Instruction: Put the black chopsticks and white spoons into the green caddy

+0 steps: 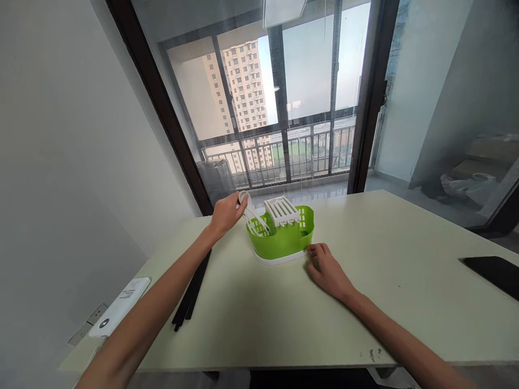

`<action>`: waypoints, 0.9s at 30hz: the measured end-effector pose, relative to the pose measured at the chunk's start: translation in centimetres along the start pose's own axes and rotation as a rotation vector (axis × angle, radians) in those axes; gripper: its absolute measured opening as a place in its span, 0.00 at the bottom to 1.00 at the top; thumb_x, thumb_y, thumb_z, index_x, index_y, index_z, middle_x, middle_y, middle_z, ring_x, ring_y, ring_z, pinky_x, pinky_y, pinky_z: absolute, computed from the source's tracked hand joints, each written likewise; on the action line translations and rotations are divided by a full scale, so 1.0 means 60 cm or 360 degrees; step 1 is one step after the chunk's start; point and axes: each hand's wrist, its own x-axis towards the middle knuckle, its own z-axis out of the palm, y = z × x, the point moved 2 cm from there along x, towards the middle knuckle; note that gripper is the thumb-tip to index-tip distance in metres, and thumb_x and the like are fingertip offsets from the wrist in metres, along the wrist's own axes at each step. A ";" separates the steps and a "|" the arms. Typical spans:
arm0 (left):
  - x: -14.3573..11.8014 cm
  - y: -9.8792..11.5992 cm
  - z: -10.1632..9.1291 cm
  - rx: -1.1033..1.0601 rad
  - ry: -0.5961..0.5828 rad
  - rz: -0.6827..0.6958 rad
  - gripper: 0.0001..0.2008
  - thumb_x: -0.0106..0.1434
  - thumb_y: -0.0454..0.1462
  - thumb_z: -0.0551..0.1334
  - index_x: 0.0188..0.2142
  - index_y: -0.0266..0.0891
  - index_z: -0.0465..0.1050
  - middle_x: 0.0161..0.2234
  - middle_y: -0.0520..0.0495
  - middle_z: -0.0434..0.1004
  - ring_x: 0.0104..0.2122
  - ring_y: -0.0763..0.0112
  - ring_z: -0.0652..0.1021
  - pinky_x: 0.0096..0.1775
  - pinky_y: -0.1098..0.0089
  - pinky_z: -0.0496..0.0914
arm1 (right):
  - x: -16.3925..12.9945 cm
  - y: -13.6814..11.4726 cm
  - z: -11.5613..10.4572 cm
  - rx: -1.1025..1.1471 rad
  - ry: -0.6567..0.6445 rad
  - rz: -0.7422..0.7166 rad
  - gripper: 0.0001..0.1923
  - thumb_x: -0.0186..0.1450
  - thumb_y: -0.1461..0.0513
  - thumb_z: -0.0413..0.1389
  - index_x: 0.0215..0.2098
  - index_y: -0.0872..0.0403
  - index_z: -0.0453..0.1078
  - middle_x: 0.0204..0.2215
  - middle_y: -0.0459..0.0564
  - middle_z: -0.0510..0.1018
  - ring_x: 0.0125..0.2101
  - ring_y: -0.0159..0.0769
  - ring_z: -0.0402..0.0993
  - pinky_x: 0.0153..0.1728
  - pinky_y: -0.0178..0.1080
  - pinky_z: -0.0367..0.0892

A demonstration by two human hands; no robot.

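Observation:
A green plastic basket point(279, 246) with slotted sides stands on a white base tray point(279, 261) near the table's far edge. A white slotted rack point(280, 210) sits across its top. My left hand point(227, 213) is closed on a looped white cable point(248, 202) over the basket's left end. The cable hangs down into the left compartment, and its plug point(266, 229) shows there. My right hand point(324, 270) rests on the table with bent fingers, their tips gripping at the basket's front right corner by the tray rim.
Several black strips point(193, 292) lie on the table point(259, 324) beneath my left forearm. A white flat device point(120, 308) is at the left edge, near a wall socket point(97, 313). A black flat object point(492, 273) lies at the right. Behind stands a glass door point(304, 135).

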 end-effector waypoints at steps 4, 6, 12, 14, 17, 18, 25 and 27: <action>0.015 -0.034 -0.026 -0.0278 0.0206 -0.0594 0.20 0.72 0.46 0.47 0.28 0.40 0.68 0.23 0.48 0.75 0.23 0.68 0.76 0.32 0.70 0.65 | 0.000 0.001 0.001 -0.0013 -0.0003 -0.0007 0.17 0.65 0.64 0.49 0.53 0.51 0.62 0.51 0.55 0.67 0.47 0.42 0.74 0.48 0.45 0.71; 0.017 -0.058 -0.036 -0.0443 0.0154 -0.0898 0.22 0.70 0.46 0.45 0.27 0.40 0.68 0.22 0.47 0.75 0.23 0.67 0.76 0.31 0.70 0.66 | -0.001 0.002 0.001 -0.0014 -0.0003 -0.0009 0.17 0.65 0.64 0.49 0.53 0.51 0.62 0.51 0.55 0.67 0.46 0.42 0.74 0.47 0.45 0.72; -0.032 -0.130 -0.057 -0.0604 -0.0348 -0.1131 0.20 0.66 0.46 0.45 0.27 0.40 0.67 0.17 0.48 0.73 0.19 0.67 0.73 0.23 0.72 0.63 | -0.001 0.002 0.001 -0.0001 0.0005 -0.0024 0.17 0.65 0.64 0.49 0.52 0.51 0.62 0.51 0.54 0.68 0.48 0.41 0.74 0.49 0.44 0.71; -0.070 -0.145 -0.055 -0.0616 -0.0596 -0.1101 0.19 0.64 0.47 0.48 0.25 0.40 0.67 0.15 0.48 0.72 0.16 0.69 0.70 0.20 0.72 0.60 | -0.002 0.003 0.001 0.0001 0.0010 -0.0030 0.16 0.65 0.63 0.49 0.52 0.51 0.62 0.50 0.54 0.69 0.48 0.42 0.73 0.49 0.44 0.70; -0.132 -0.153 -0.044 -0.0605 -0.0950 -0.1000 0.20 0.62 0.50 0.51 0.22 0.41 0.66 0.13 0.50 0.70 0.14 0.69 0.68 0.20 0.71 0.58 | -0.002 0.007 0.002 -0.0002 0.0016 -0.0034 0.16 0.65 0.63 0.49 0.51 0.51 0.63 0.49 0.54 0.70 0.48 0.42 0.73 0.50 0.44 0.70; -0.151 -0.153 -0.040 -0.0598 -0.1042 -0.0955 0.20 0.62 0.51 0.52 0.22 0.41 0.66 0.14 0.50 0.70 0.15 0.68 0.69 0.20 0.71 0.58 | -0.002 0.008 0.003 -0.0004 0.0017 -0.0035 0.16 0.64 0.63 0.50 0.51 0.51 0.63 0.49 0.54 0.70 0.48 0.42 0.73 0.50 0.44 0.70; -0.238 -0.157 -0.001 -0.0442 -0.1273 -0.0627 0.22 0.63 0.52 0.52 0.18 0.43 0.53 0.17 0.52 0.63 0.18 0.69 0.67 0.26 0.69 0.57 | -0.002 0.016 0.002 -0.0024 -0.0004 -0.0039 0.15 0.65 0.62 0.49 0.50 0.51 0.63 0.49 0.54 0.71 0.47 0.42 0.73 0.51 0.45 0.69; -0.251 -0.161 0.010 -0.0373 -0.1285 -0.0569 0.22 0.64 0.51 0.52 0.19 0.43 0.52 0.17 0.52 0.61 0.18 0.70 0.65 0.26 0.68 0.55 | -0.003 0.015 0.000 -0.0025 -0.0010 -0.0039 0.14 0.65 0.62 0.50 0.49 0.51 0.64 0.48 0.54 0.71 0.47 0.42 0.74 0.50 0.45 0.69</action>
